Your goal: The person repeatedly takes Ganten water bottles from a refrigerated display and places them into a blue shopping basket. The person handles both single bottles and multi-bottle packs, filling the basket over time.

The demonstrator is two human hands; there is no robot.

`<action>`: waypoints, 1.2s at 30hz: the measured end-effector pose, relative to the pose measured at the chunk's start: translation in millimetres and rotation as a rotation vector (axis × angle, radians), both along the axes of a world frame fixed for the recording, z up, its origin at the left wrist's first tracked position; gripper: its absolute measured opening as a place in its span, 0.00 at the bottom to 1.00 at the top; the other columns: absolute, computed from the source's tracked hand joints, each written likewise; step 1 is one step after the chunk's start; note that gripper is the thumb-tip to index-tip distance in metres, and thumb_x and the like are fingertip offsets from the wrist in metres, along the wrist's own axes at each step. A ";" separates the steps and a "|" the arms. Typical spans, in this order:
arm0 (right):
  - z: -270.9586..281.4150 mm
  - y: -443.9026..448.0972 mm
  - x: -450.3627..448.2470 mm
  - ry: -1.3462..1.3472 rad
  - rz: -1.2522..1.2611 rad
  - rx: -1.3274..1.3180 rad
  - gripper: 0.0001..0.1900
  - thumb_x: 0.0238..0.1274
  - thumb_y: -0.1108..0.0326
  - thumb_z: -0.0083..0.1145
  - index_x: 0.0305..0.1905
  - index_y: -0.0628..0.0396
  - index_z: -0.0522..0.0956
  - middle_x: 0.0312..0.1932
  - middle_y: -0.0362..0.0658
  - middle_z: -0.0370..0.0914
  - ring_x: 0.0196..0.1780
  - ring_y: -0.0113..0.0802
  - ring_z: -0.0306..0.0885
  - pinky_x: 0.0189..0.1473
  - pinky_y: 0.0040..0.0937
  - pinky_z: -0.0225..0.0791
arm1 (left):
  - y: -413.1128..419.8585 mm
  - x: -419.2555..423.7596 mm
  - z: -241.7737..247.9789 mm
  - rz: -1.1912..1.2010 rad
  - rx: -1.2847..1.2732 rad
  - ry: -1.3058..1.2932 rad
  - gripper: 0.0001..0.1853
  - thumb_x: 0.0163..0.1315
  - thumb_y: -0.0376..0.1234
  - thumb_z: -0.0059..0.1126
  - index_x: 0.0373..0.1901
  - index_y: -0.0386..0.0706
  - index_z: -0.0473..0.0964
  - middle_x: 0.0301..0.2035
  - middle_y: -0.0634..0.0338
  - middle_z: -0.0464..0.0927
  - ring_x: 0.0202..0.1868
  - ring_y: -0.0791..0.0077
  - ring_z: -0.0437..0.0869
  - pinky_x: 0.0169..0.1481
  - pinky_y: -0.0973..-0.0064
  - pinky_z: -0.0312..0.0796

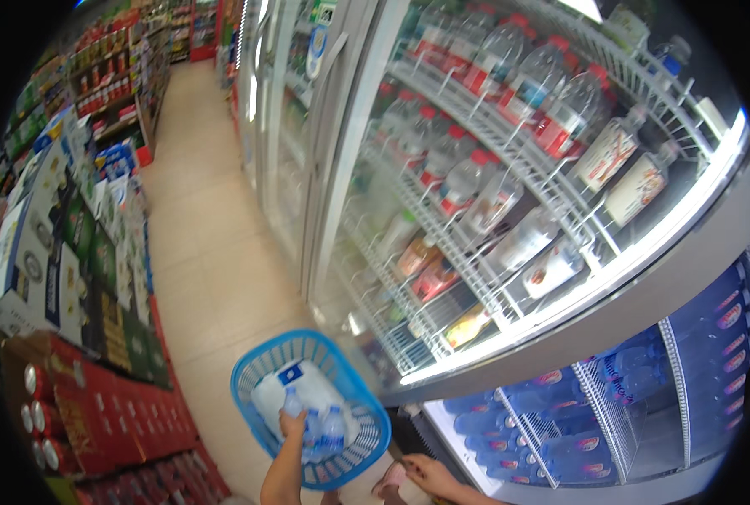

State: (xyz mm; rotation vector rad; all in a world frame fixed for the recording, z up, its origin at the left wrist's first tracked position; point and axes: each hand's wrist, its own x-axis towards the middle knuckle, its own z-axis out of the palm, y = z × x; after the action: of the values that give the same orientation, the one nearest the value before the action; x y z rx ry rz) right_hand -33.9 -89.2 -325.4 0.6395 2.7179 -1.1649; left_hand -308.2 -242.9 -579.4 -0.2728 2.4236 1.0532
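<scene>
A blue plastic shopping basket (242, 416) with slotted sides sits low before me, in the aisle beside the cooler. My left hand (293, 424) reaches into it, fingers around a small clear plastic water bottle (292, 400). Close to that hand, more water bottles (333, 430) stand in the basket. Behind them lies a white plastic-wrapped package (270, 394) with a dark blue label. Right of the basket, my right hand (426, 475) has its fingers closed around a thin dark item (400, 457), too small to identify. A pink shoe (390, 478) shows beneath it.
A glass-door cooler (343, 208) with wire racks of red-capped bottles rises on the right. Rows of blue-tinted water bottles (577, 435) fill shelves below right. Along the left stand stacked cartons (46, 278) and red drink cases (116, 404). The tiled aisle (198, 189) runs between.
</scene>
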 end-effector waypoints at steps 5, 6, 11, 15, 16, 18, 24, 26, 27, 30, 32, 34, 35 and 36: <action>10.7 -9.7 16.0 -0.115 -0.204 -0.109 0.15 0.56 0.69 0.49 0.49 0.54 0.74 0.44 0.52 0.74 0.47 0.50 0.71 0.47 0.40 0.65 | 17.3 -3.3 18.1 -0.064 -0.357 -0.148 0.35 0.41 0.42 0.69 0.50 0.42 0.64 0.47 0.49 0.71 0.49 0.53 0.74 0.51 0.57 0.67; 8.5 -8.0 18.9 -0.120 -0.215 -0.095 0.15 0.55 0.69 0.50 0.50 0.54 0.74 0.44 0.52 0.74 0.47 0.50 0.71 0.47 0.40 0.65 | 18.4 -1.2 17.9 -0.092 -0.397 -0.160 0.34 0.41 0.42 0.69 0.50 0.43 0.64 0.47 0.51 0.71 0.49 0.55 0.74 0.51 0.56 0.67; -13.1 -5.9 33.4 -0.124 -0.215 -0.098 0.17 0.54 0.69 0.51 0.50 0.54 0.73 0.44 0.53 0.73 0.47 0.50 0.72 0.48 0.41 0.65 | 10.9 7.5 19.0 -0.052 -0.402 -0.117 0.29 0.43 0.38 0.68 0.47 0.40 0.67 0.42 0.50 0.73 0.48 0.55 0.74 0.50 0.57 0.67; -21.3 0.9 35.8 -0.040 -0.159 -0.010 0.18 0.52 0.69 0.53 0.50 0.55 0.73 0.45 0.54 0.73 0.47 0.51 0.72 0.47 0.41 0.66 | 13.6 13.7 34.4 -0.049 -0.303 -0.039 0.30 0.46 0.32 0.62 0.53 0.36 0.64 0.46 0.46 0.71 0.52 0.52 0.71 0.56 0.59 0.63; -19.2 1.2 33.2 -0.059 -0.177 -0.022 0.18 0.51 0.69 0.54 0.51 0.55 0.72 0.45 0.54 0.72 0.47 0.51 0.72 0.47 0.41 0.67 | 11.7 15.0 33.5 -0.041 -0.255 -0.010 0.31 0.46 0.31 0.62 0.54 0.36 0.63 0.47 0.46 0.71 0.53 0.52 0.70 0.57 0.60 0.62; -12.3 3.3 28.7 -0.097 -0.212 -0.045 0.19 0.51 0.69 0.54 0.51 0.56 0.72 0.46 0.54 0.72 0.46 0.51 0.73 0.46 0.40 0.67 | 13.4 16.7 32.4 -0.028 -0.112 0.056 0.32 0.47 0.31 0.60 0.55 0.35 0.61 0.48 0.45 0.69 0.54 0.52 0.69 0.58 0.61 0.61; -4.5 16.5 36.4 0.093 -0.154 0.056 0.21 0.50 0.71 0.55 0.53 0.57 0.70 0.47 0.55 0.71 0.43 0.47 0.75 0.45 0.39 0.69 | 18.5 39.9 36.9 -0.061 0.422 0.199 0.34 0.48 0.29 0.57 0.59 0.34 0.56 0.54 0.44 0.65 0.57 0.53 0.66 0.61 0.64 0.59; 2.0 25.8 30.3 0.054 -0.147 0.019 0.23 0.51 0.66 0.56 0.54 0.56 0.69 0.48 0.53 0.70 0.44 0.45 0.75 0.45 0.38 0.69 | 11.8 51.3 38.0 -0.062 0.542 0.204 0.35 0.49 0.28 0.56 0.61 0.33 0.55 0.55 0.43 0.63 0.58 0.53 0.65 0.62 0.66 0.58; 12.3 30.0 27.7 0.033 -0.141 -0.015 0.23 0.53 0.62 0.55 0.55 0.55 0.68 0.47 0.52 0.70 0.45 0.45 0.75 0.45 0.36 0.69 | 16.7 49.6 33.2 -0.026 0.511 0.157 0.36 0.49 0.27 0.55 0.62 0.33 0.52 0.57 0.44 0.61 0.59 0.54 0.64 0.62 0.67 0.57; 66.5 44.6 51.7 0.080 -0.314 0.108 0.24 0.51 0.62 0.58 0.54 0.57 0.69 0.46 0.52 0.72 0.40 0.43 0.76 0.43 0.36 0.69 | 67.1 107.9 145.4 -0.070 0.641 0.147 0.30 0.53 0.32 0.58 0.57 0.38 0.59 0.50 0.48 0.69 0.54 0.60 0.69 0.58 0.63 0.62; 74.0 54.8 60.1 0.195 -0.384 0.190 0.25 0.51 0.62 0.58 0.55 0.57 0.68 0.47 0.52 0.71 0.42 0.44 0.75 0.45 0.35 0.69 | 87.5 124.5 221.7 -0.273 0.849 0.151 0.28 0.57 0.26 0.49 0.61 0.36 0.55 0.52 0.47 0.67 0.55 0.62 0.69 0.58 0.69 0.62; 85.0 66.9 62.2 0.289 -0.449 0.175 0.25 0.51 0.65 0.59 0.55 0.59 0.67 0.48 0.51 0.71 0.44 0.44 0.75 0.45 0.34 0.69 | 102.6 142.5 303.3 -0.312 1.105 -0.032 0.25 0.59 0.23 0.46 0.60 0.35 0.55 0.52 0.48 0.68 0.54 0.64 0.70 0.58 0.73 0.63; 97.6 73.3 64.4 0.314 -0.506 0.121 0.25 0.51 0.68 0.59 0.56 0.59 0.67 0.48 0.51 0.71 0.44 0.43 0.75 0.44 0.34 0.70 | 109.1 155.3 332.9 -0.417 1.159 -0.071 0.25 0.60 0.23 0.45 0.60 0.35 0.55 0.51 0.49 0.68 0.54 0.65 0.71 0.58 0.74 0.63; 105.4 80.9 71.8 0.384 -0.564 0.102 0.26 0.50 0.68 0.59 0.56 0.59 0.66 0.49 0.52 0.70 0.44 0.44 0.75 0.46 0.36 0.69 | 119.3 168.1 354.8 -0.519 1.224 -0.110 0.24 0.61 0.22 0.44 0.60 0.35 0.55 0.51 0.49 0.68 0.53 0.66 0.71 0.59 0.74 0.63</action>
State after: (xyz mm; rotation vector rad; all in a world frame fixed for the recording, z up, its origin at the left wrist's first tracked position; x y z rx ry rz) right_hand 37.9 -8.3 -220.0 1.3988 3.0247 -1.3814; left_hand -140.2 -123.6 -224.6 0.6418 1.2475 1.8924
